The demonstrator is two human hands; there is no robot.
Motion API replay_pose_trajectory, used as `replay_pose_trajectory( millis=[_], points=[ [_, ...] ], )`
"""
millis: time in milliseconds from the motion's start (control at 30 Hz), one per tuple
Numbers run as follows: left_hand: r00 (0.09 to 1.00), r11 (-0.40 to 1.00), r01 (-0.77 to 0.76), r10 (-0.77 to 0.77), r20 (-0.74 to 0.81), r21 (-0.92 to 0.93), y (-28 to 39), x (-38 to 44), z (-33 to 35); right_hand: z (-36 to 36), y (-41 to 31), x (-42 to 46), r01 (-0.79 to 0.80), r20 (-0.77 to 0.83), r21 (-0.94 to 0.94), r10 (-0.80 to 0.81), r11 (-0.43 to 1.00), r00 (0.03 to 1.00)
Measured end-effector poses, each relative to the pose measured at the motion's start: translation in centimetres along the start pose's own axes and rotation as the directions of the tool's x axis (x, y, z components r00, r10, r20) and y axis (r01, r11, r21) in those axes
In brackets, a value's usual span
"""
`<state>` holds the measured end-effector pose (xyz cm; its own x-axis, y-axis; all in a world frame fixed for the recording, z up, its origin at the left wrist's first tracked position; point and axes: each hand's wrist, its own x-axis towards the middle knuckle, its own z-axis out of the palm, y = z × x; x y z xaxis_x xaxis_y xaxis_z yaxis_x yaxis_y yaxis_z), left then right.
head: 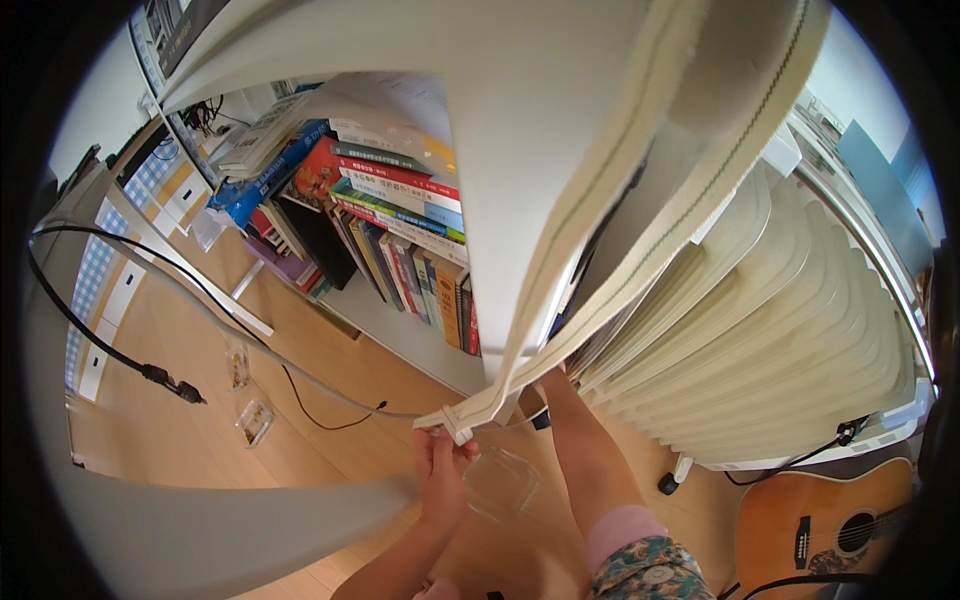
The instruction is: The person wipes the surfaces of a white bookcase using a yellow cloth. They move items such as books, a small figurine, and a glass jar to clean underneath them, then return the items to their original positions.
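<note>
A cream fabric strap (667,232) with dark stitching hangs in two lengths from the top of the view, close to the camera. Its lower end is bunched into a knot or fold, and my left hand (442,465) pinches it there. My right hand (553,381) reaches past the strap into the gap between the white bookshelf (510,187) and a cream oil-filled radiator (750,315). The fingers of that hand are hidden behind the strap and shelf corner, so whatever they touch does not show. Below, a clear plastic tray or lid (501,480) lies on the wooden floor.
Stacked and upright books (405,202) fill the shelf. An acoustic guitar (825,525) lies at lower right by the radiator's caster (667,482). Two small clear containers (255,422) rest on the floor at left. A black cable (97,341) and a grey cord (247,330) cross the left side.
</note>
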<state>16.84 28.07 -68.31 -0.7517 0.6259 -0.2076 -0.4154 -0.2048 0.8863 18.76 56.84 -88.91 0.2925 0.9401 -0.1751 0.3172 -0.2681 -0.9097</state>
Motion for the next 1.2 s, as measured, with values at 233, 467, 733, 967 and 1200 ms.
replay_pose_trajectory(
  millis=[233,467,733,967,1200],
  points=[
    [0.997,0.997,-0.077,0.077,-0.017,0.024,0.3,0.0,-0.9,-6.3,2.8,-9.4,0.718,0.593,-0.46,-0.421,0.522,0.686],
    [0.992,0.992,-0.125,0.124,0.038,0.019,0.5,-0.7,-0.6,-9.2,1.9,-12.1,0.786,0.709,-0.167,-0.481,0.595,0.515],
    [0.993,0.993,-0.112,0.111,0.039,0.031,0.4,-1.4,-0.2,-7.5,3.4,-6.3,0.876,0.919,-0.014,-0.339,0.481,0.2],
    [0.991,0.992,-0.125,0.125,0.042,0.001,0.5,-1.2,0.0,-6.3,3.1,-5.9,0.645,0.932,-0.048,-0.197,0.763,0.303],
    [0.991,0.992,-0.128,0.129,0.038,-0.007,0.3,-1.4,-0.6,-11.9,-3.5,-8.0,-0.129,0.872,-0.086,0.137,0.988,0.47]
  ],
)
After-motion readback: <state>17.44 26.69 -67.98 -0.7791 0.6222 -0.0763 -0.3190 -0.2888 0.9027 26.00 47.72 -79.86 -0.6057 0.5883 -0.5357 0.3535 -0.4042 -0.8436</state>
